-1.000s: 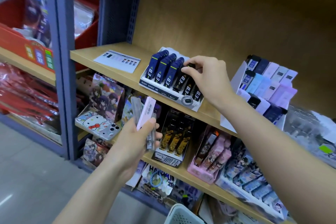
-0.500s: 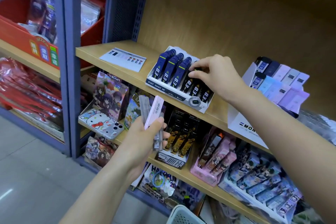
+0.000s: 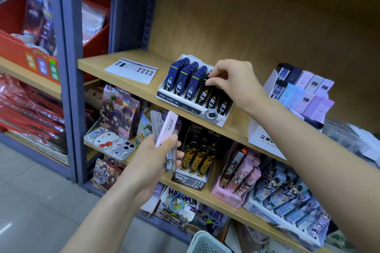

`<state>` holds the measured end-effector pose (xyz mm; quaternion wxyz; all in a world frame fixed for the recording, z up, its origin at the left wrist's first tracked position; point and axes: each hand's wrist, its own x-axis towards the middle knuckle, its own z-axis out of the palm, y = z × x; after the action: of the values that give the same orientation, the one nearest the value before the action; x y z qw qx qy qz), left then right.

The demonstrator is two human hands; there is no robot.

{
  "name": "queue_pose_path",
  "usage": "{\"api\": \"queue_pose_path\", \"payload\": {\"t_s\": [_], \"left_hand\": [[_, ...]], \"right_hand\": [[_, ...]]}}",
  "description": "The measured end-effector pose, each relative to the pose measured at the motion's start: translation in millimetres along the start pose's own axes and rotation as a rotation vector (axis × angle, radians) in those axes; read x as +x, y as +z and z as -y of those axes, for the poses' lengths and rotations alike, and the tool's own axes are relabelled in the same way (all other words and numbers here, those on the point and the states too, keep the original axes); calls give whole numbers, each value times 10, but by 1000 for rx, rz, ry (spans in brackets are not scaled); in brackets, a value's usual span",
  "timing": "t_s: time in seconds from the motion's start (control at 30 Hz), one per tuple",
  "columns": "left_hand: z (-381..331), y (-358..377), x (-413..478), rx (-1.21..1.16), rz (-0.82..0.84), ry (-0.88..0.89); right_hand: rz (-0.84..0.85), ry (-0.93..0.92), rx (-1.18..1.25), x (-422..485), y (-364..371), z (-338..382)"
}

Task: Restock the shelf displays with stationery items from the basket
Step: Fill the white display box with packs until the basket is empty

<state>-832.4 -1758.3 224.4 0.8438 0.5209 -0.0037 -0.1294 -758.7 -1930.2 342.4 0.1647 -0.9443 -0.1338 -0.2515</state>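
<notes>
A white display box [image 3: 178,106] of blue and black lead cases stands on the upper wooden shelf [image 3: 96,63]. My right hand [image 3: 236,82] reaches over it, fingertips pinching the top of a black lead case [image 3: 202,96] in the box's right-hand rows. Lower down, in front of the second shelf, my left hand [image 3: 152,158] grips a small bundle of stationery: a pink lead case [image 3: 166,127] with a barcode and several grey clear cases [image 3: 154,121]. The pale basket [image 3: 205,242] shows only its rim at the bottom edge.
A printed leaflet [image 3: 131,71] lies left of the box. A white display of pastel lead cases [image 3: 304,92] stands to the right. The lower shelf holds phone cases, a black-gold box [image 3: 195,158] and pink boxes. A blue upright [image 3: 67,68] separates red bins at left.
My right hand has shifted slightly on the black cases and stays on them. My left hand still holds the same bundle. The camera has moved closer.
</notes>
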Motion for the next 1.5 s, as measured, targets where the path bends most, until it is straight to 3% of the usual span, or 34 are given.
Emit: {"api": "queue_pose_path", "payload": {"t_s": [0.27,0.43,0.77,0.87,1.0,1.1,1.23,1.4,1.5], "left_hand": [[11,24,6,7,-3,1],[29,41,21,19,2,1],[35,16,25,17,6,-20],[36,23,10,23,42,-43],[51,52,-17,70,132,-109],[115,115,-55,143,201,-158],[165,217,-86,122,238,-194],[231,367,-89,124,266,-209],[285,458,-96,127,267,-210]], "right_hand": [[81,9,-35,96,-36,16],[71,-92,-67,44,22,39],[-123,-55,-90,-125,134,80],[-159,-15,105,-451,171,164],[226,330,413,-904,260,249],[336,507,581,-1051,277,240],[302,694,801,-1132,279,182],[49,837,1274,-1187,58,134],[-46,866,1245,-1293,-146,96]]}}
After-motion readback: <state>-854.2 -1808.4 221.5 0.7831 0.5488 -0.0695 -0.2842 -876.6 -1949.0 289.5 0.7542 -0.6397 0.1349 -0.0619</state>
